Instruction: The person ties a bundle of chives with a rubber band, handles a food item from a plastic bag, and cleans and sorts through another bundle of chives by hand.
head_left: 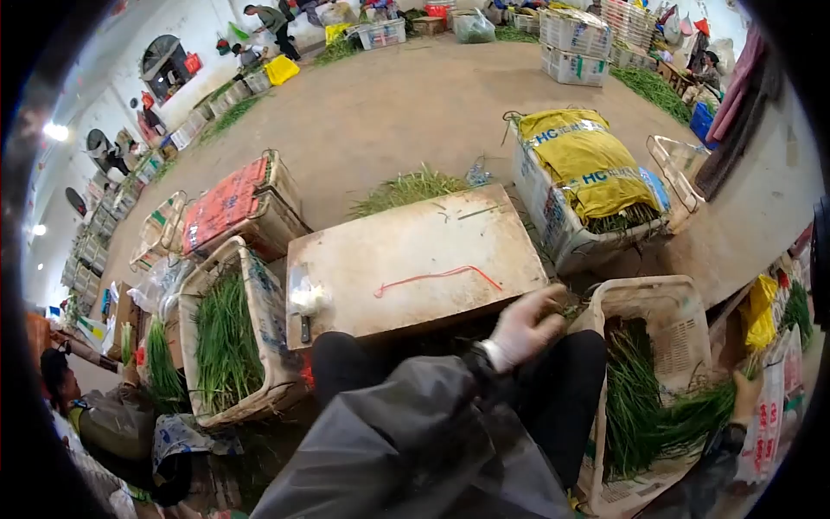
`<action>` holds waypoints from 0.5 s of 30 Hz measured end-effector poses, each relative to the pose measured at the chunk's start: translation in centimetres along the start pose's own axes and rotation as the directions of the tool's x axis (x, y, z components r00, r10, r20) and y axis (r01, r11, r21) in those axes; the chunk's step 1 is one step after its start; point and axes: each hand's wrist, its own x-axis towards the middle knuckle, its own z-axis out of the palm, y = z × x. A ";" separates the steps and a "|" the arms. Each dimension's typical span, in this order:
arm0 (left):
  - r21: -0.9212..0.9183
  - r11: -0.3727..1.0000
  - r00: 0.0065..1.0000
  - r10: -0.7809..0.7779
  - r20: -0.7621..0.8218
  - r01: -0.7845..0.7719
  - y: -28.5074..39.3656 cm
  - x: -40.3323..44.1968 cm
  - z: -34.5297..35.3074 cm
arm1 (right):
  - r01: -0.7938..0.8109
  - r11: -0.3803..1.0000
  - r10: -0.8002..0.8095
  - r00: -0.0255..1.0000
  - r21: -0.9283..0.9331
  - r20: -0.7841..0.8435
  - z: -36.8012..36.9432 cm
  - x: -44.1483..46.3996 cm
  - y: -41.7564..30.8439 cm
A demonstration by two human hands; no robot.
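My left hand [526, 329], in a pale thin glove, reaches across my knees by the right corner of a worn board [415, 251]. Its fingers are apart and I see nothing held in them. Far to the right, my right hand [745, 396] is closed round the end of a bunch of green chives [705, 419]. Those leaves stretch over the rim of a white plastic crate [683, 333], where more chives [629, 398] lie. A thin red string [437, 278] and a small knife [305, 329] rest on the board.
Another crate [270, 363] of chives stands left of the board, near a seated person [112, 415]. Beyond the board are loose greens [406, 190], a crate under a yellow sack [584, 160] and one under a red sack [225, 206]. Other people work along the far walls.
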 end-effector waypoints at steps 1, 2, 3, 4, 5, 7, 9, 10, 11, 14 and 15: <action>0.129 0.991 0.998 -0.024 -0.050 0.030 -2.4 -0.4 -2.0 | 0.004 1.000 -0.004 0.999 -0.011 0.033 -1.2 2.0 0.0; 0.230 0.973 0.997 0.003 -0.083 0.016 -4.7 -0.8 -4.0 | 0.013 1.000 -0.012 0.998 -0.017 0.065 -1.9 3.9 0.0; 0.331 0.944 0.993 0.030 -0.116 0.010 -7.1 -1.4 -6.0 | 0.066 0.997 -0.062 0.995 -0.050 0.078 -1.6 4.7 -2.0; 0.499 0.866 0.994 0.041 -0.104 0.016 -8.6 -1.9 -8.1 | 0.115 0.990 -0.107 0.990 -0.083 0.094 -1.0 5.3 -4.8; 0.650 0.760 0.995 0.046 -0.085 0.020 -9.9 -2.5 -10.2 | 0.157 0.981 -0.144 0.983 -0.118 0.112 0.4 5.1 -8.5; 0.750 0.645 0.988 -0.065 -0.141 0.150 -14.0 -3.6 -13.7 | 0.090 0.982 -0.116 0.980 0.164 0.159 3.8 4.7 -16.1; 0.848 0.427 0.943 -0.246 -0.225 0.314 -15.2 -3.5 -16.6 | 0.098 0.995 -0.097 0.993 -0.009 0.066 3.9 8.6 -16.9; 0.836 0.446 0.946 -0.199 -0.256 0.320 -16.7 -3.7 -17.6 | 0.159 0.984 -0.166 0.981 0.076 0.097 6.1 8.2 -20.2; 0.823 0.468 0.947 -0.152 -0.282 0.320 -17.9 -3.7 -18.4 | 0.212 0.963 -0.234 0.964 0.165 0.128 8.6 7.4 -24.1; 0.878 0.363 0.940 -0.249 -0.231 0.312 -19.5 -4.2 -20.8 | 0.109 0.928 -0.173 0.973 0.356 0.151 12.7 8.3 -29.3; 0.880 0.326 0.911 -0.342 -0.232 0.346 -19.8 -4.5 -21.5 | 0.167 0.918 -0.222 0.968 0.359 0.117 14.2 9.1 -30.6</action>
